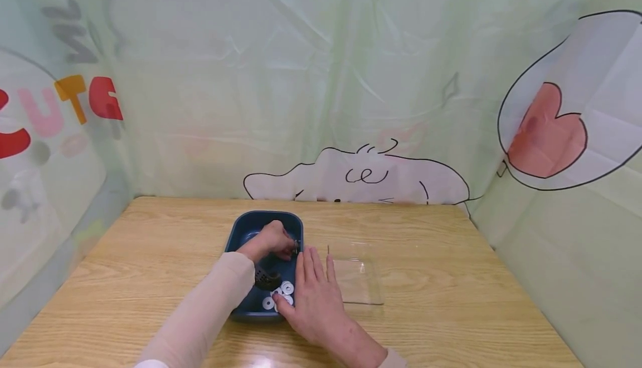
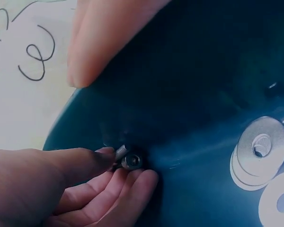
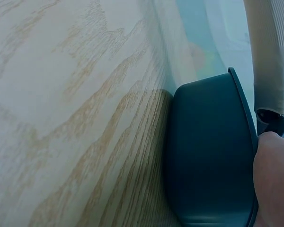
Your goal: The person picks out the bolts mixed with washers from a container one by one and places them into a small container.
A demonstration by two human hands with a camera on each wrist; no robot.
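Note:
A deep blue plastic box stands on the wooden table. Inside it, at the right wall, my left hand pinches small metal socket-head screws between thumb and fingers; their exact number is hard to tell. Flat, round white-silver washers lie in a loose group on the box floor, near its front end. My right hand lies along the box's right rim with its fingers straight, its thumb reaching over the edge above the washers. The right wrist view shows the outer wall of the box.
Right of the box, a clear square plastic tray or lid lies on the table, partly behind my right fingers. A printed curtain hangs along the back and both sides.

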